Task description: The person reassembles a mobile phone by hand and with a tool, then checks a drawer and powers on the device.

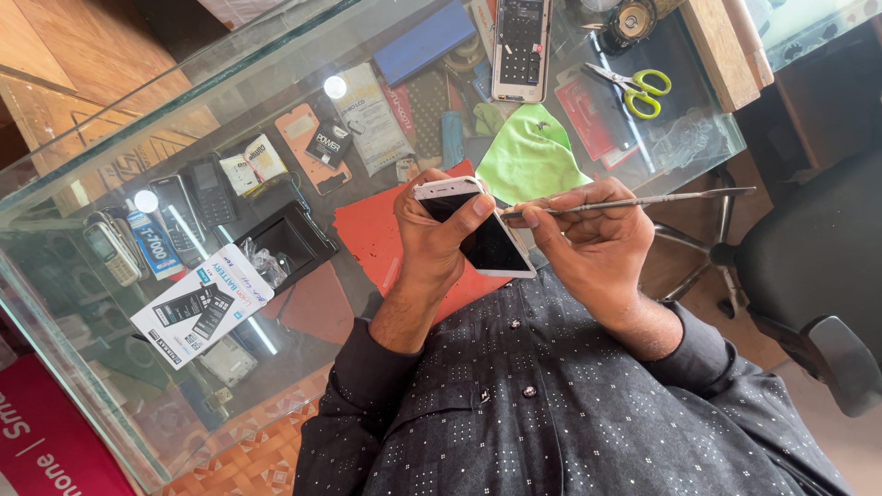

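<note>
My left hand (432,234) grips a white smartphone (487,246) with a dark screen, thumb pressed on its upper edge. My right hand (588,248) pinches a thin metal prying tool (643,202), whose tip meets the phone's right edge near the top. Both hands hover above a red mat (377,234) on the glass counter (184,119), close to my dotted dark shirt.
On the glass lie a green cloth (528,156), yellow-handled scissors (638,89), an opened phone (521,46), a blue case (424,41) and a black tray (289,241). Old handsets and battery packs (202,303) sit under the glass. An office chair (818,276) stands at the right.
</note>
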